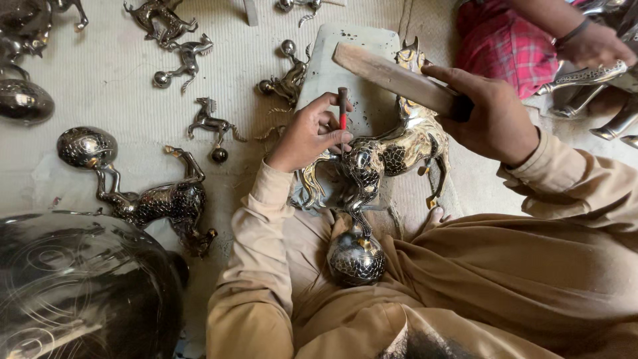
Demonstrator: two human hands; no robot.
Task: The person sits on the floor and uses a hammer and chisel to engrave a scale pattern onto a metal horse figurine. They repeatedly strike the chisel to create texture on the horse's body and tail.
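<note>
Pale woven floor mat (pixel 119 80), strewn with shiny metal horses. My left hand (pixel 307 133) pinches a red-banded chisel (pixel 343 113) on the engraved brass horse (pixel 382 156) across my lap; right hand (pixel 495 116) clenches a wooden mallet (pixel 392 78).

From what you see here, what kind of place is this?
Probably a metal craft workshop: the left hand sets a chisel on a metal horse figure, and more horse figures lie around.

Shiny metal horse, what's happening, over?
Left hand pinches red-banded chisel upright on shiny metal horse. Right hand grips wooden mallet, raised above. Nothing between.
</note>
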